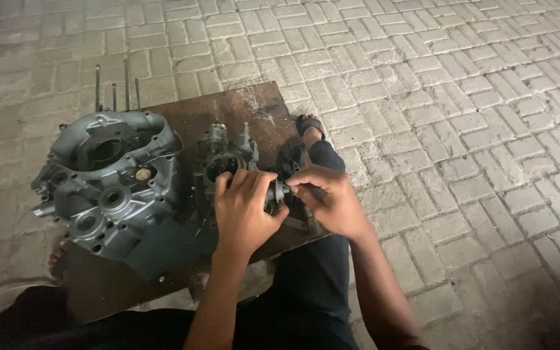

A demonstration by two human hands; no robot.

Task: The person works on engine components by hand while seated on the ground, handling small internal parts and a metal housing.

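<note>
A small grey metal part (279, 192) is pinched between the fingertips of the left hand (244, 210) and right hand (330, 198), over the right edge of a rusty board (228, 107). It is judged rigid, light and greasy, best gripped by its ends. A carburettor (223, 162) and an engine casing (108, 181) are set to the left.

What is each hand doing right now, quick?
Left hand: closed around a small metal part.
Right hand: fingertips pinching the same part's end.
</note>
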